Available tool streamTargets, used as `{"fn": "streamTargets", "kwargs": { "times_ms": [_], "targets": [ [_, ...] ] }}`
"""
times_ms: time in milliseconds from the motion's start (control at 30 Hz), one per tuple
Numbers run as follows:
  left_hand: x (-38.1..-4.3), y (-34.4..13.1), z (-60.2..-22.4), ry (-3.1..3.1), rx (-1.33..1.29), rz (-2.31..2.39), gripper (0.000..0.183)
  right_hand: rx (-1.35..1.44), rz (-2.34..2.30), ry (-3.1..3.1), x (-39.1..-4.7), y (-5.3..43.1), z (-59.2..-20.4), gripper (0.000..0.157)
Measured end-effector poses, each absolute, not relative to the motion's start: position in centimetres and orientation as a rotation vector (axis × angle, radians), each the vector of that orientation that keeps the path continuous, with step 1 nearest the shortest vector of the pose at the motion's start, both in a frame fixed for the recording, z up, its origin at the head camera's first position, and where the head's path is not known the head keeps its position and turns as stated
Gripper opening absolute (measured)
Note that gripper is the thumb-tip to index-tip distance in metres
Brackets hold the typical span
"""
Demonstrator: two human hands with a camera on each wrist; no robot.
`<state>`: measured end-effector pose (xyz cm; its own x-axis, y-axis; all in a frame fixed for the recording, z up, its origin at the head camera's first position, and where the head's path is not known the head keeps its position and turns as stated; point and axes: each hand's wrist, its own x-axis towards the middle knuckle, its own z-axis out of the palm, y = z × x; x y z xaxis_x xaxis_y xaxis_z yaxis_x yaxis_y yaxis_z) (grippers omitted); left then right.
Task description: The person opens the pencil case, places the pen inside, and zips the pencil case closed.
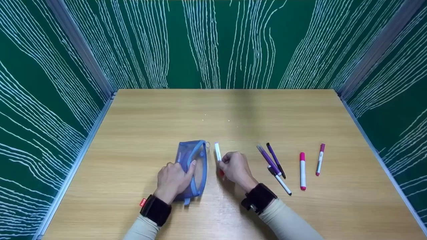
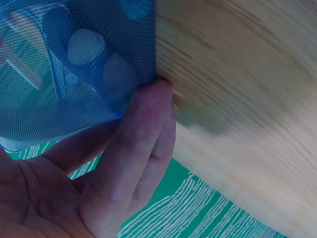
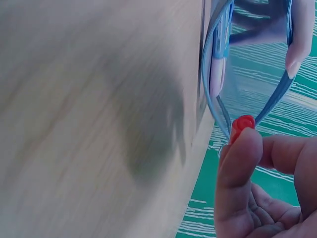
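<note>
My left hand (image 1: 173,180) grips a blue mesh zip pouch (image 1: 185,149), its thumb over the zip edge and the other fingers along the outer side. The pouch mouth gapes to the right. In the left wrist view, the fingertips press against the blue mesh (image 2: 29,114). Just right of the pouch, my right hand (image 1: 237,168) pinches a white marker (image 1: 217,151) between thumb and fingers. The marker's red end (image 3: 242,124) sticks out past the fingertips in the right wrist view. Inside the pouch mouth shows a slim pen (image 3: 218,74) with a pale end.
Right of my right hand lie a purple pen (image 1: 267,158), a dark purple pen (image 1: 275,156) and a white marker with black ends (image 1: 283,185), close together. Farther right are a pink-capped marker (image 1: 303,171) and a thinner marker (image 1: 320,160). Green, white-lined walls (image 1: 300,20) enclose the table (image 1: 160,113).
</note>
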<state>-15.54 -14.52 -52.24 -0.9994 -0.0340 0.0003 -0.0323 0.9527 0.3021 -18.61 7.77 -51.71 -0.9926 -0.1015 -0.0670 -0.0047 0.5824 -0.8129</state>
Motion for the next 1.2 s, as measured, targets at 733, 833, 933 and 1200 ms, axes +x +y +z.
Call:
{"fn": "streamTargets", "kwargs": {
  "times_ms": [733, 833, 933, 1200],
  "targets": [
    [-15.5, -14.5, -52.3, -3.118, 0.063, -0.489, 0.075, -0.114, -1.543, 2.506, -17.2, 2.8, -52.5, 0.013],
    [-15.5, -14.4, -52.3, -3.112, 0.060, -0.482, 0.072, -0.089, -1.550, 2.480, -17.3, 2.1, -52.5, 0.016],
    [-15.5, -14.4, -52.3, -3.100, 0.054, -0.479, 0.070, -0.081, -1.489, 2.536, -17.4, 1.6, -52.8, 0.019],
    [-15.5, -14.5, -52.6, -3.071, 0.031, -0.468, 0.070, -0.121, -1.310, 2.683, -17.5, 0.6, -53.7, 0.024]
  ]
}}
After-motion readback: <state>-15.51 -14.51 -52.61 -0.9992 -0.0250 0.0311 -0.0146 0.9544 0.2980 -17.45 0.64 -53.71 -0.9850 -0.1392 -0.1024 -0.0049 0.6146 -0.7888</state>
